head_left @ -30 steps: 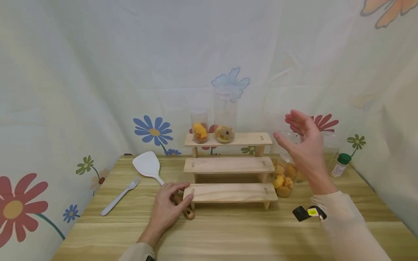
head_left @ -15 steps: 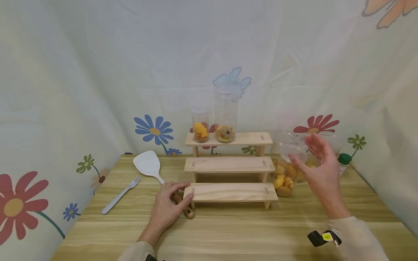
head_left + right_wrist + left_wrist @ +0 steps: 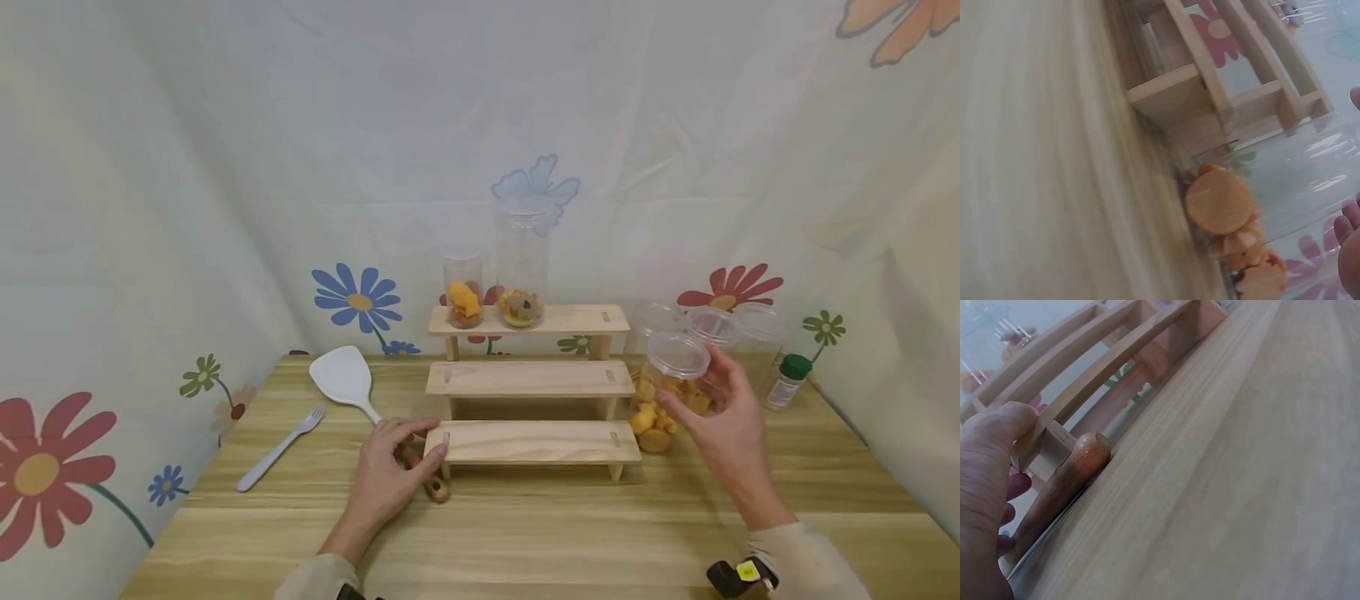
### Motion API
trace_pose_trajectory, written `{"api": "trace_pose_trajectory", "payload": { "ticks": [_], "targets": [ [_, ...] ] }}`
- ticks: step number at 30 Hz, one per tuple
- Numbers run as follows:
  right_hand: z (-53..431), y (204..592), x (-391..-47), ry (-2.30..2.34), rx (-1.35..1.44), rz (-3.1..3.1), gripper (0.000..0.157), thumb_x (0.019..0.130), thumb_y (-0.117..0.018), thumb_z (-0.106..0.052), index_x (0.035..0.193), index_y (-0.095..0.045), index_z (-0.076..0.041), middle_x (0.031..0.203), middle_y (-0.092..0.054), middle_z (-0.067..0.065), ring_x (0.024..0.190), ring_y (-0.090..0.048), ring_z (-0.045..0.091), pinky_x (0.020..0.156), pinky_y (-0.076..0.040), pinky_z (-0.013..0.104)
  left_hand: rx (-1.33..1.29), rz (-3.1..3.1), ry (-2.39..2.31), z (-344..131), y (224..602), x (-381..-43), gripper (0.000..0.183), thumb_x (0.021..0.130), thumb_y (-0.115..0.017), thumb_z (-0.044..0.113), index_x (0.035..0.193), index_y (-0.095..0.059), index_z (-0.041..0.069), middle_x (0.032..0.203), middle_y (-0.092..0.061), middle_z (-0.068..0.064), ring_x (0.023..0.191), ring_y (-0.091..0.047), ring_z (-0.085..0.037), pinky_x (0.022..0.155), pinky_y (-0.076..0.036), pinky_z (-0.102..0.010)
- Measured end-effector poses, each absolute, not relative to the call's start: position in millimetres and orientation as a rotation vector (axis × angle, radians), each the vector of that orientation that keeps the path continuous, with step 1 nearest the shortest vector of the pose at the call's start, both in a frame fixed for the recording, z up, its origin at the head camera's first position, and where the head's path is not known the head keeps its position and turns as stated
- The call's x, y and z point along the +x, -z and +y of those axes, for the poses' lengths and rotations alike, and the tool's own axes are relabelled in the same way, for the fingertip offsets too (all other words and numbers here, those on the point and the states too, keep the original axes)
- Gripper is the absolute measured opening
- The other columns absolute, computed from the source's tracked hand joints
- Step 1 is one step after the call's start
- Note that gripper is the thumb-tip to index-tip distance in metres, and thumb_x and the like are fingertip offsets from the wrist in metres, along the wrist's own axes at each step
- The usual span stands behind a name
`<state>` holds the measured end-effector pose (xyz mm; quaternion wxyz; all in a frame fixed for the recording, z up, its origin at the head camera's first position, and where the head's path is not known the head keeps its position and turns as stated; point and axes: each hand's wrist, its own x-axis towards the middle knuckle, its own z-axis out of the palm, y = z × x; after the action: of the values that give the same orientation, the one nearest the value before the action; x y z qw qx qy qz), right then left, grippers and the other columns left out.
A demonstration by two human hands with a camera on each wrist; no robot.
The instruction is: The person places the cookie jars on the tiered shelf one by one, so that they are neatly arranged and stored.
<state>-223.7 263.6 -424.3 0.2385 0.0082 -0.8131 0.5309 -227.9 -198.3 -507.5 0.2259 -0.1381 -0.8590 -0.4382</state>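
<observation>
A three-step wooden rack (image 3: 532,442) stands mid-table. My left hand (image 3: 386,475) grips the left end of its lowest step, thumb at the front corner. Under that hand lies the wooden handle (image 3: 1072,481) of a white spatula (image 3: 343,377). To the rack's right stands a clear lidded jar (image 3: 654,421) holding orange and yellow cookie-like pieces (image 3: 1221,201). My right hand (image 3: 731,429) is spread around this jar, thumb in front, fingertips at the right side near the lid. In the right wrist view, only parts of the fingers (image 3: 1349,225) show beside the clear wall.
Two clear jars, a small one (image 3: 464,292) and a tall one (image 3: 521,267), stand on the top step. More clear jars (image 3: 757,325) crowd behind the right hand, beside a green-capped bottle (image 3: 789,382). A white fork (image 3: 283,448) lies at the left.
My right hand has come down from above the jars, moved right, then closed in around the front jar. The left hand stays on the rack. The jars have not visibly moved.
</observation>
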Motion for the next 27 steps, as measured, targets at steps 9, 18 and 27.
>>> {"api": "trace_pose_trajectory", "payload": {
  "ticks": [9, 18, 27],
  "targets": [
    [261, 453, -230, -1.535, -0.027, -2.248, 0.082, 0.095, -0.092, -0.017, 0.161, -0.045, -0.002, 0.154, -0.057, 0.018, 0.14, -0.055, 0.031, 0.106, -0.04, 0.006, -0.379, -2.372, 1.192, -197, 507, -228, 0.038, 0.091, -0.095, 0.037, 0.127, -0.084, 0.03, 0.11, -0.074, 0.014, 0.096, -0.062, -0.014, 0.082, -0.053, -0.032],
    [262, 473, -233, -1.552, 0.026, -2.245, 0.076, 0.096, -0.091, -0.016, 0.157, -0.048, 0.0, 0.15, -0.059, 0.02, 0.132, -0.057, 0.019, 0.104, -0.039, 0.005, -0.378, -2.377, 1.189, -197, 506, -228, 0.038, 0.091, -0.094, 0.037, 0.127, -0.084, 0.03, 0.11, -0.074, 0.014, 0.098, -0.063, -0.016, 0.083, -0.053, -0.034],
    [264, 487, -235, -1.501, 0.048, -2.303, 0.084, 0.095, -0.092, -0.018, 0.164, -0.047, -0.003, 0.156, -0.061, 0.023, 0.135, -0.058, 0.017, 0.103, -0.037, 0.002, -0.384, -2.368, 1.181, -197, 506, -227, 0.038, 0.091, -0.095, 0.035, 0.127, -0.084, 0.029, 0.11, -0.075, 0.012, 0.097, -0.063, -0.019, 0.082, -0.053, -0.034]
  ]
}}
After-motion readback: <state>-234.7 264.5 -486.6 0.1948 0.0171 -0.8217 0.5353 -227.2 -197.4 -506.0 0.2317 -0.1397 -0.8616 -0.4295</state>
